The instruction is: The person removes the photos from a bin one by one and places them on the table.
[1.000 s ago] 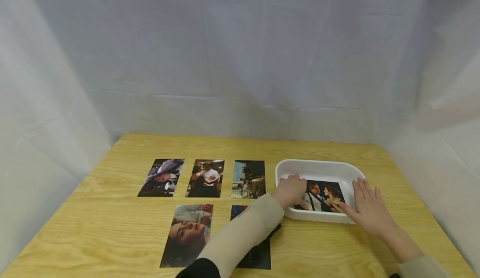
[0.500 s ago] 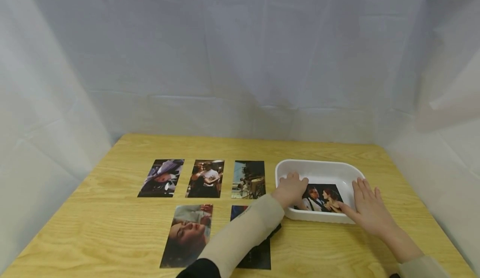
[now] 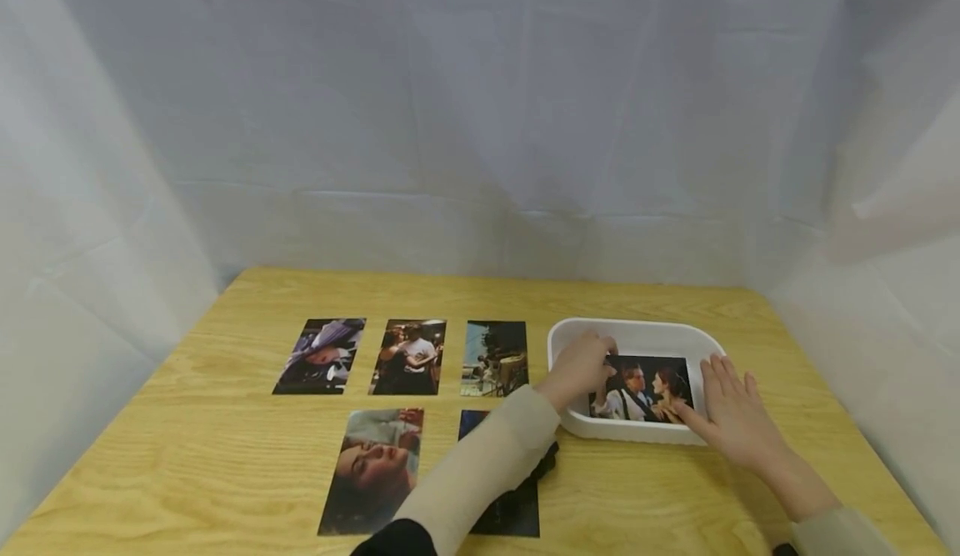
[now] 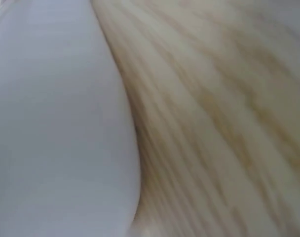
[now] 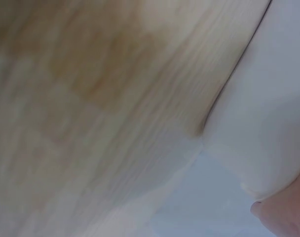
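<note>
A white plastic tray (image 3: 637,433) sits at the right of the table, with a photo card (image 3: 637,391) of two people inside it. At the tray's left end my left hand (image 3: 579,370) reaches over the rim, its bent fingers gripping the card's left edge. My right hand (image 3: 738,414) lies along the right rim with fingers straight, the thumb reaching to the card's lower right corner. The left wrist view shows just the tray's outer wall (image 4: 61,128) and wood. In the right wrist view, a bit of a finger (image 5: 288,210) shows beside the tray wall (image 5: 258,123).
Left of the tray, three photo cards lie in a back row: a purple-toned one (image 3: 321,356), a dancing couple (image 3: 408,358) and an outdoor scene (image 3: 495,358). Nearer are a face close-up (image 3: 372,473) and a dark card (image 3: 513,510), partly under my left forearm. White sheeting (image 3: 450,122) surrounds the wooden table (image 3: 187,448).
The card in the tray first slid a little toward the near wall, then shifted up and straightened. My left fingers have curled at its left edge. The right hand has hardly moved.
</note>
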A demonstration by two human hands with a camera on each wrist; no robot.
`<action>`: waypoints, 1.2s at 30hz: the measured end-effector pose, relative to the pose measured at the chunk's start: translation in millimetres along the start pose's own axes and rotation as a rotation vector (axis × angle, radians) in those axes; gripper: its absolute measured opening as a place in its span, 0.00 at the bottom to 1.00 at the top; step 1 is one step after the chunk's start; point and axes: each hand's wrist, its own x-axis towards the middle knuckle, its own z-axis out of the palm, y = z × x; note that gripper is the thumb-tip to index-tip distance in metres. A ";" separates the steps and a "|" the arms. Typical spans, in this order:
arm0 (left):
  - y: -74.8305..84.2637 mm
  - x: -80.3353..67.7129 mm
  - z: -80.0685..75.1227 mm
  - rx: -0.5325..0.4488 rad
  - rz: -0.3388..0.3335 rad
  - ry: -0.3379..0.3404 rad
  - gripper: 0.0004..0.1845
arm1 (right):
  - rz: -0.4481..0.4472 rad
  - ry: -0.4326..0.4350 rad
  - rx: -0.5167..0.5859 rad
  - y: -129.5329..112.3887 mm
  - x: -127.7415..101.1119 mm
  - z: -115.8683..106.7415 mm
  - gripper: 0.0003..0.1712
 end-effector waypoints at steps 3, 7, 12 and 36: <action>-2.4 0.9 -3.9 -0.137 0.044 0.053 0.09 | -0.003 0.000 0.005 -0.9 -0.8 -0.3 0.47; -6.9 1.9 -6.3 -0.335 0.060 0.091 0.07 | -0.003 0.003 -0.002 -1.7 -1.9 0.1 0.46; -14.1 -5.0 -14.0 -0.541 0.031 0.142 0.08 | -0.004 -0.005 0.002 -1.0 -1.6 3.4 0.46; -163.1 -208.1 -100.3 -1.221 -0.485 0.184 0.14 | 0.006 0.012 -0.003 5.1 -4.2 -0.4 0.46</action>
